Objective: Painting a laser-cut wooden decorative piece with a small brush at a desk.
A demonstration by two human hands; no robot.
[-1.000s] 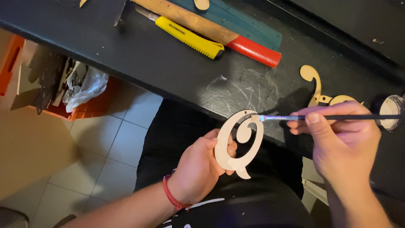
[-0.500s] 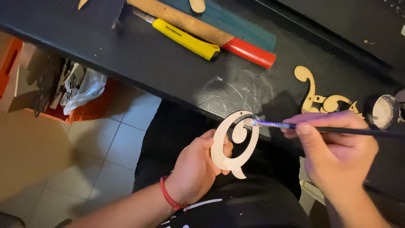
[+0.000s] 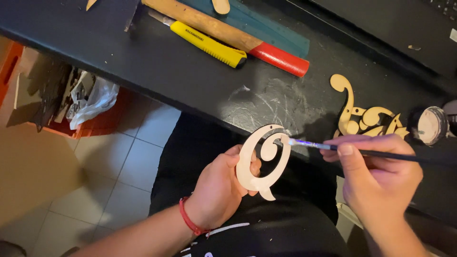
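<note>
The left hand (image 3: pixel 216 190) pinches one wooden cutout (image 3: pixel 262 162) near the tabletop (image 3: pixel 143 62) edge. The right hand (image 3: pixel 381 178) grips one brush (image 3: pixel 342 150), tip touching the cutout's right rim, as before. Farther: a second cutout (image 3: pixel 362 116), one jar (image 3: pixel 431 124) partly cut off, one knife (image 3: pixel 207 44), now larger in view.

A scuffed black worktop (image 3: pixel 157 71) stands over pale floor tiles (image 3: pixel 119 157), dimly lit, perhaps by lamplight.
</note>
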